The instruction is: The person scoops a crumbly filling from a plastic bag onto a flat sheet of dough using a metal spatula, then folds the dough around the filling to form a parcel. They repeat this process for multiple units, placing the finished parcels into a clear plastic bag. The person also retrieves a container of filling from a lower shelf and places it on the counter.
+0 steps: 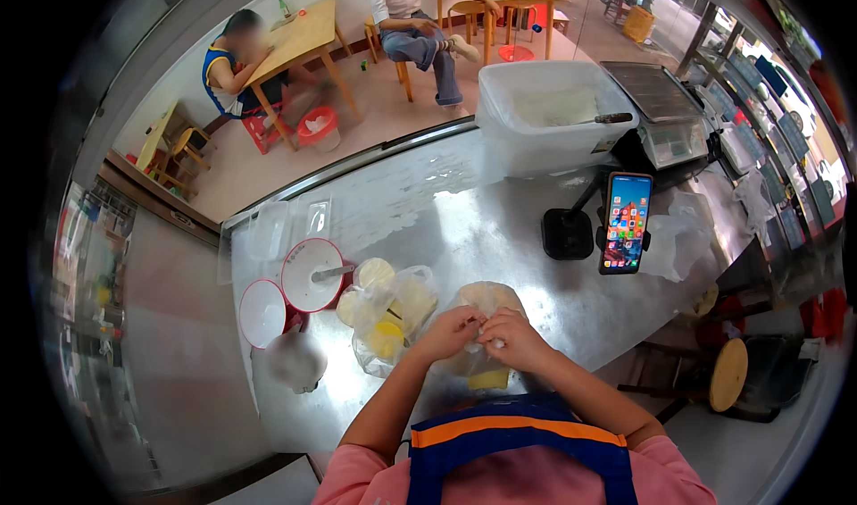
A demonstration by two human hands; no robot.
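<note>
My left hand (pixel 454 331) and my right hand (pixel 514 339) are close together, fingers pinching the gathered part of a clear plastic bag (pixel 492 295). Pale, round contents show through the bag, which rests on the metal table (pixel 428 230). A yellow piece (pixel 488 379) lies just below my hands, close to the apron. To the left of my left hand sit more clear plastic bags (pixel 418 291) with pale yellow contents and a bright yellow round thing (pixel 388 338). My fingers hide the exact grip on the plastic.
Two red-rimmed bowls (pixel 262 313) stand at the left, one with a utensil (pixel 331 274) in it. Clear containers (pixel 271 229) lie behind. A phone (pixel 626 224) is on a black stand, near a large white tub (pixel 549 130). Two people sit at tables beyond; a stool (pixel 728 375) is right.
</note>
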